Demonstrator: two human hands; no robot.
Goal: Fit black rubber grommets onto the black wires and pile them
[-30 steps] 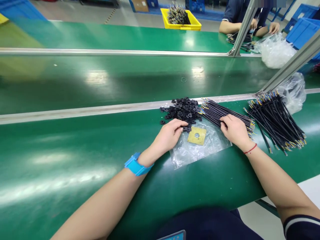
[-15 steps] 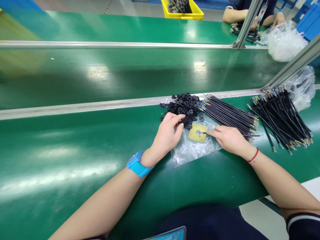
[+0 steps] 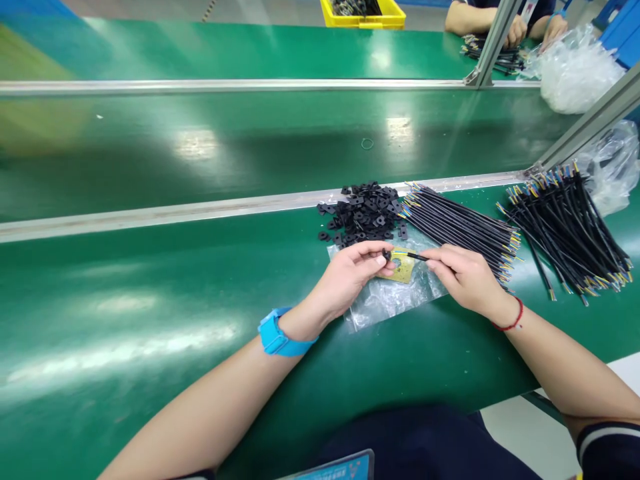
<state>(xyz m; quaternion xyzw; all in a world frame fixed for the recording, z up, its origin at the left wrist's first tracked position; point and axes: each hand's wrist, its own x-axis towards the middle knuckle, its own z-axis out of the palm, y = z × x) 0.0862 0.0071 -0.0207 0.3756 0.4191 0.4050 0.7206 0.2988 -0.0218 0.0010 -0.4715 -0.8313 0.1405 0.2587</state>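
Note:
My left hand (image 3: 353, 277) pinches a small black part (image 3: 387, 255) between thumb and fingers. From the right, my right hand (image 3: 463, 275) grips a black cable (image 3: 417, 257), whose thin coloured wires point at the black part. Whether the wire tips touch the part is too small to tell. Below both hands lies a yellowish square plate (image 3: 404, 272) on a clear plastic bag (image 3: 387, 307). A pile of black parts (image 3: 367, 213) sits just beyond my left hand. Beyond my right hand, black cables (image 3: 460, 223) lie side by side in a row.
Another bundle of cables (image 3: 570, 233) lies at the right, near a plastic bag (image 3: 613, 167). A metal rail (image 3: 225, 208) crosses the green table (image 3: 150, 300). Across it, a person's hands (image 3: 517, 32) are at more cables, beside a yellow bin (image 3: 364, 21).
My left hand has come away from the pile toward the plate and now holds a black part. My right hand has lifted a cable, its wires now beside that part.

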